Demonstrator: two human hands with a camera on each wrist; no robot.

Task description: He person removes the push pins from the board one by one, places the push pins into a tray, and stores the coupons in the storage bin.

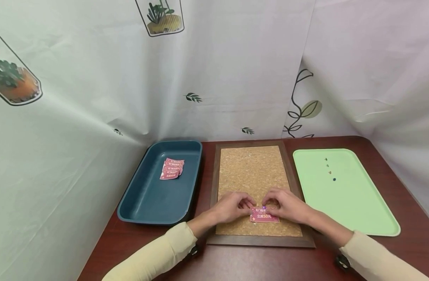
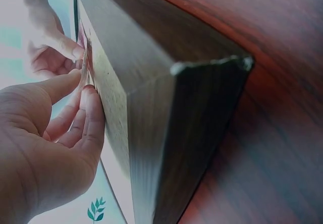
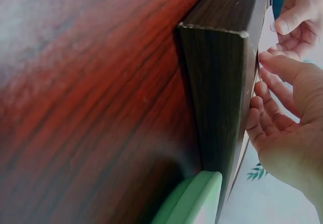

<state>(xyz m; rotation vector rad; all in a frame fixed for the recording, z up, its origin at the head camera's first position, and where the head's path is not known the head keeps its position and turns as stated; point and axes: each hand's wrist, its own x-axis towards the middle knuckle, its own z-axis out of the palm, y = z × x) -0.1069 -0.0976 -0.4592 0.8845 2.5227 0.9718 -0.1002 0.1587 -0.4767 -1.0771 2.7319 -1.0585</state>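
A pink paper coupon [image 1: 265, 217] with white and yellow print lies at the lower middle of the cork board [image 1: 253, 171], its printed side up. My left hand [image 1: 234, 207] pinches the coupon's left edge between thumb and fingers; the left wrist view shows this hand [image 2: 55, 128] from the side, the paper edge at its fingertips. At the coupon's top edge is a small purple push pin [image 1: 264, 207], pinched between the thumb and index finger of my right hand [image 1: 285, 203]. In the right wrist view the right hand [image 3: 287, 108] partly hides the coupon.
A blue tray [image 1: 144, 210] at the left holds several overlapping pink coupons [image 1: 171, 169]. To the right, a light green tray [image 1: 355, 210] carries several small pins, including a dark blue one [image 1: 334, 179]. A raised brown wooden frame [image 1: 260, 240] borders the cork.
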